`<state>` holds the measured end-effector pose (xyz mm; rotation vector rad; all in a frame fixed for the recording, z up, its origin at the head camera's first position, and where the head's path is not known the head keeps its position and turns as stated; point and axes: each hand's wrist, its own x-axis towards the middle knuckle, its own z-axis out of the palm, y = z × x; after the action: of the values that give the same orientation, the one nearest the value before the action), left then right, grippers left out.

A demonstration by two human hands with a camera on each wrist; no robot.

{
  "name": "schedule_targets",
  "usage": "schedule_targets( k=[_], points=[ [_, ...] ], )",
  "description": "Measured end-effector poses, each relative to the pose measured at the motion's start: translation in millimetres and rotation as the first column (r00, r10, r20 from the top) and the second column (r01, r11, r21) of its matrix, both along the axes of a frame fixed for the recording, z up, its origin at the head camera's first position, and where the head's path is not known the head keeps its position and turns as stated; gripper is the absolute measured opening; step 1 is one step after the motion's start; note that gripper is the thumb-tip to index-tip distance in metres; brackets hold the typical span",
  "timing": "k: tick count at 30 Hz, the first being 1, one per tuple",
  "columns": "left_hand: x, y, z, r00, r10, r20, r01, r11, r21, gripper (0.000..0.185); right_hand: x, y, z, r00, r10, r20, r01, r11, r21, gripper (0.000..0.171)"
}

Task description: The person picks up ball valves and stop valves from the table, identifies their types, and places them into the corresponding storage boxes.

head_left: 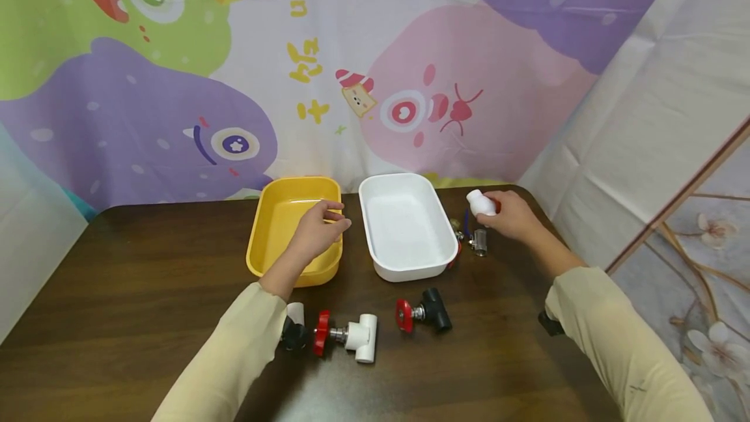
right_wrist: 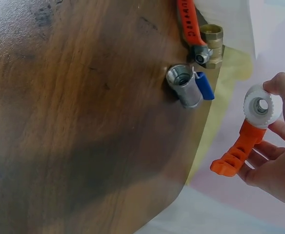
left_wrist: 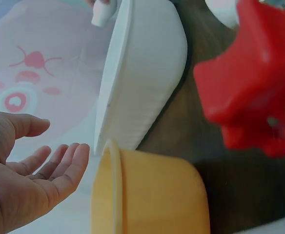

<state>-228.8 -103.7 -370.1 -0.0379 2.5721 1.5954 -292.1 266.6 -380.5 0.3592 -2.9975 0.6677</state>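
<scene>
Between its fingers and thumb, my right hand [head_left: 512, 215] grips a white plastic ball valve [head_left: 482, 203] at the table's back right. In the right wrist view, the valve's orange handle [right_wrist: 237, 151] points down and away from the thumb. Just below that hand lies a silver metal ball valve [right_wrist: 186, 87] with a blue lever. A brass ball valve [right_wrist: 213, 44] with an orange-red lever is beside it. My left hand [head_left: 319, 230] hovers over the right side of a yellow tray [head_left: 256, 239], fingers loosely bent and holding nothing.
A white tray [head_left: 410, 275] stands between the hands. Closer to me lie a white tee valve [head_left: 360, 337] with a red handwheel, a black tee valve [head_left: 433, 310] with a red knob, and a black-and-white fitting [head_left: 295, 314] partly behind my left sleeve. A patterned cloth [head_left: 328, 148] hangs behind.
</scene>
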Motion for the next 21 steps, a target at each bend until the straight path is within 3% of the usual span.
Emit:
schedule_targets(
  k=[11, 21],
  points=[
    [-2.0, 17.8, -9.4, 0.998, -0.010, 0.057, 0.011, 1.000, -0.017, 0.043, -0.8, -12.7, 10.4, 0.999, 0.041, -0.012, -0.041, 0.999, -0.002, 0.056],
    [-2.4, 28.4, -15.5, 0.999, -0.023, 0.042, 0.023, 1.000, 0.000, 0.041, 4.7, -24.1, 17.4, 0.999, 0.042, 0.004, -0.042, 0.998, -0.038, 0.058]
  ],
)
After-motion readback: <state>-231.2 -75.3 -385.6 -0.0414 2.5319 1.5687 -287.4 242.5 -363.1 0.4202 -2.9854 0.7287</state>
